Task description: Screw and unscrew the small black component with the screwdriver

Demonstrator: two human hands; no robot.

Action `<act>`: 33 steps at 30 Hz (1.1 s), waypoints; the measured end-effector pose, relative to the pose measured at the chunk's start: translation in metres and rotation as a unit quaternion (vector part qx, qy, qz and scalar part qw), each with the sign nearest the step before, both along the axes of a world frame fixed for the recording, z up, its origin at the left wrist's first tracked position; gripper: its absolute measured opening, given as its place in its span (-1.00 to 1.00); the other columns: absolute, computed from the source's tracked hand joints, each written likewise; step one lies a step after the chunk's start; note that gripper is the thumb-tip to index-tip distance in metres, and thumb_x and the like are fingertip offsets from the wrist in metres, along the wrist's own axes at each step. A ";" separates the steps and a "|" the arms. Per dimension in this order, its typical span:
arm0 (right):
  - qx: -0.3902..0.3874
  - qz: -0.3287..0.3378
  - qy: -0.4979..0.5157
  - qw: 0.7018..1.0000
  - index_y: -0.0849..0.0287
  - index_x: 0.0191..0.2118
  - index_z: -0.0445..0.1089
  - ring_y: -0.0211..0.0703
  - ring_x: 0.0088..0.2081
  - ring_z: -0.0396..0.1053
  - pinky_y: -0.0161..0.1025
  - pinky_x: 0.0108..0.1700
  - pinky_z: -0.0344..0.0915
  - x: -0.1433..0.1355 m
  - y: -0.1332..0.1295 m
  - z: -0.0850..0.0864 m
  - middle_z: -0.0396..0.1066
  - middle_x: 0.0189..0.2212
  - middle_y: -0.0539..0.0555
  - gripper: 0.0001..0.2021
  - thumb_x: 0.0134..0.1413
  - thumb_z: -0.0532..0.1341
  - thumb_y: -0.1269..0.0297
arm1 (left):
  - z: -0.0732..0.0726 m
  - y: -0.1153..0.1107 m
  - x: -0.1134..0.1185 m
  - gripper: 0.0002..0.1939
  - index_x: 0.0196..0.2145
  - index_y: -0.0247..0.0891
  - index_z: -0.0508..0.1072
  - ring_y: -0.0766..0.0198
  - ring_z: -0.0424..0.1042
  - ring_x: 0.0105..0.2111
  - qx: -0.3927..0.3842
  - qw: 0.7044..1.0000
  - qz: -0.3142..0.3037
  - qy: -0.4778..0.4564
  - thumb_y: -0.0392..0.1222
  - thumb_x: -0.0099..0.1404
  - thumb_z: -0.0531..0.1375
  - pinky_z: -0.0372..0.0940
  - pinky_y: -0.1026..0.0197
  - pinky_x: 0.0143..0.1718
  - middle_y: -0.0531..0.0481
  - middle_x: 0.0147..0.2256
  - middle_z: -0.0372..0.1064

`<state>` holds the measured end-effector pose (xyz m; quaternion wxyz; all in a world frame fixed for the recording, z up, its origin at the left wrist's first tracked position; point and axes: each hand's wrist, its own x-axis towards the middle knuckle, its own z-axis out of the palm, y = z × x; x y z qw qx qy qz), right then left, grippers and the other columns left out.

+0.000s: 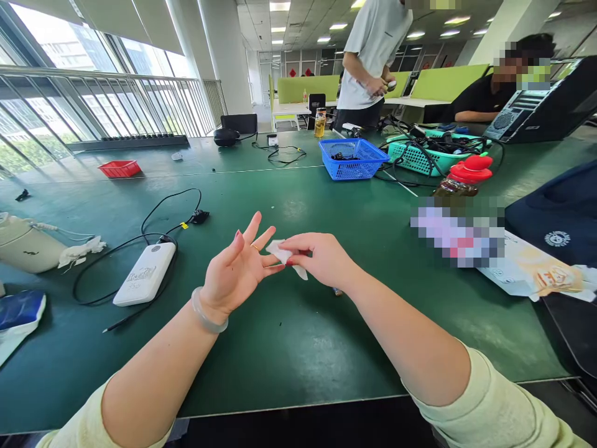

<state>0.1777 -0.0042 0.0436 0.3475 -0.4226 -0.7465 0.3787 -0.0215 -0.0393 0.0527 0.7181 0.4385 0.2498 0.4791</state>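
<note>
My right hand (325, 256) pinches a crumpled white tissue (278, 250) between thumb and fingers. The tissue touches the fingers of my left hand (237, 269), and one end hangs below the pinch. That left hand is open, palm up, fingers spread, with a ring on one finger and a pale bangle (205, 313) at the wrist. Both hands are above the green table (289, 348). Left of them lies a white power bank (147, 274) with a black cable (100, 274) looped around it. A small object, mostly hidden, shows beside my right wrist.
Farther back are a red tray (120, 168), a blue basket (353, 163) and a green basket (420, 155) full of cables. A red-lidded jar (461, 177) and a dark blue bag (559, 211) are at the right. Two people (368, 56) are across the table.
</note>
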 end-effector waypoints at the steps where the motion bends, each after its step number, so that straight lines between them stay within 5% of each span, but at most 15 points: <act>1: 0.012 -0.001 -0.011 1.000 -0.01 -0.16 0.64 -0.21 -0.26 0.53 -0.29 -0.22 0.40 -0.001 0.001 -0.001 0.63 -0.23 -0.02 -0.69 0.07 0.28 0.53 | 0.000 0.000 0.000 -0.14 0.45 0.20 -0.20 -0.25 0.33 0.20 0.004 1.000 -0.007 0.007 0.26 0.36 0.14 -0.07 -0.36 0.30 -0.12 0.49 -0.45; 5: 0.065 -0.048 -0.024 0.996 0.09 -0.39 0.64 -0.25 -0.41 0.44 -0.33 -0.37 0.27 -0.008 0.001 -0.007 0.57 -0.46 -0.01 -0.81 0.12 0.28 0.44 | -0.002 -0.004 0.002 -0.11 0.45 0.24 -0.21 -0.21 0.35 0.19 0.034 0.999 -0.006 0.030 0.26 0.34 0.18 -0.10 -0.36 0.31 -0.12 0.49 -0.50; 9: 0.123 -0.085 -0.016 0.989 0.15 -0.50 0.57 -0.29 -0.46 0.34 -0.35 -0.40 0.18 -0.015 -0.003 -0.011 0.50 -0.54 -0.02 -0.78 0.11 0.24 0.47 | -0.006 -0.010 0.005 -0.12 0.45 0.21 -0.20 -0.19 0.16 0.32 0.089 0.995 0.014 0.037 0.20 0.35 0.19 -0.12 -0.30 0.34 -0.06 0.49 -0.39; 13: 0.105 -0.114 0.009 0.988 0.17 -0.54 0.51 -0.32 -0.52 0.25 -0.35 -0.44 0.12 -0.020 -0.007 -0.011 0.41 -0.61 -0.04 -0.76 0.09 0.19 0.48 | -0.010 -0.013 0.006 -0.13 0.45 0.24 -0.24 -0.16 0.09 0.36 0.145 0.986 0.018 0.076 0.17 0.38 0.18 -0.19 -0.24 0.38 -0.01 0.49 -0.39; 20: 0.024 -0.182 0.100 0.978 0.17 -0.46 0.55 -0.27 -0.52 0.32 -0.32 -0.46 0.19 -0.010 0.001 -0.006 0.47 -0.56 -0.02 -0.82 0.09 0.22 0.31 | -0.010 -0.012 0.007 -0.17 0.42 0.34 -0.20 -0.16 0.28 0.25 0.219 0.968 0.007 0.119 0.24 0.36 0.17 -0.19 -0.26 0.38 0.06 0.50 -0.48; 24: 0.111 -0.284 0.127 0.944 0.14 -0.33 0.60 -0.20 -0.45 0.41 -0.26 -0.40 0.32 0.006 0.003 -0.003 0.56 -0.45 0.03 -0.79 0.13 0.22 0.21 | -0.003 -0.015 0.010 -0.25 0.41 0.37 -0.14 -0.17 0.34 0.21 0.199 0.975 0.014 0.094 0.29 0.39 0.11 -0.21 -0.30 0.37 0.07 0.49 -0.43; 26: 0.209 -0.259 0.106 0.937 0.11 -0.27 0.62 -0.18 -0.35 0.48 -0.22 -0.27 0.41 0.008 -0.001 -0.004 0.60 -0.33 0.05 -0.79 0.16 0.20 0.27 | -0.001 -0.015 0.010 -0.25 0.41 0.37 -0.15 -0.18 0.33 0.22 0.172 0.982 0.023 0.075 0.30 0.38 0.09 -0.21 -0.30 0.37 0.07 0.49 -0.41; 29: 0.301 -0.120 0.049 0.945 0.05 -0.22 0.63 -0.16 -0.14 0.54 -0.19 -0.06 0.45 0.004 -0.007 -0.007 0.61 -0.13 0.04 -0.75 0.18 0.18 0.38 | 0.000 -0.013 0.009 -0.17 0.43 0.34 -0.21 -0.19 0.30 0.24 0.120 0.991 0.036 0.040 0.35 0.34 0.10 -0.19 -0.32 0.36 0.01 0.49 -0.38; 33: 0.228 -0.045 0.024 0.972 0.05 -0.25 0.64 -0.18 -0.20 0.56 -0.23 -0.13 0.46 -0.006 -0.008 -0.010 0.64 -0.24 0.01 -0.77 0.17 0.22 0.44 | 0.001 -0.012 0.009 -0.09 0.44 0.30 -0.26 -0.19 0.32 0.21 0.072 0.996 0.040 0.017 0.41 0.30 0.11 -0.14 -0.38 0.33 -0.08 0.48 -0.28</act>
